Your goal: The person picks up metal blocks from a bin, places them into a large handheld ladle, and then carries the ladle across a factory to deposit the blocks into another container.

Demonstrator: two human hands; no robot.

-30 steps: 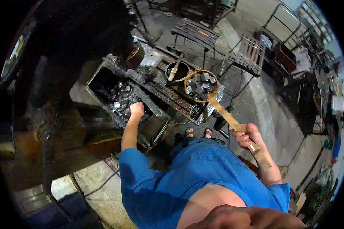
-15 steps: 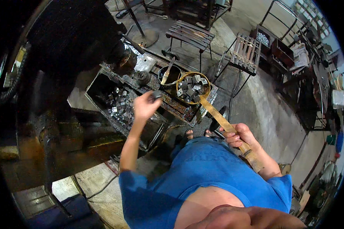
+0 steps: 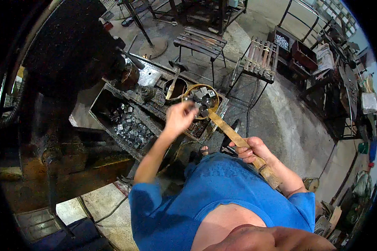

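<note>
My right hand (image 3: 255,149) is wrapped round a long flat wooden stick (image 3: 230,131). The stick's far end meets the near rim of a round, yellow-rimmed container (image 3: 217,100), which holds several small metal blocks (image 3: 204,93). At this container's left edge is my left hand (image 3: 180,118), its fingertips over the blocks. Motion smears those fingers, so whether a block is between them is unclear. Left of that hand, a long metal bin (image 3: 100,113) holds a heap of similar blocks (image 3: 132,127).
A dark bucket (image 3: 175,89) with a brush-like tool (image 3: 171,88) leaning in it stands beside the round container. Large dark machinery (image 3: 63,62) rises at left. Two slatted stands (image 3: 201,43) are farther off. Crates (image 3: 303,55) and a cluttered bench (image 3: 328,90) line the right.
My left hand, which held a dark piece over the bin's edge, has moved right to the round container. My right hand keeps its hold on the stick. The view has shifted slightly.
</note>
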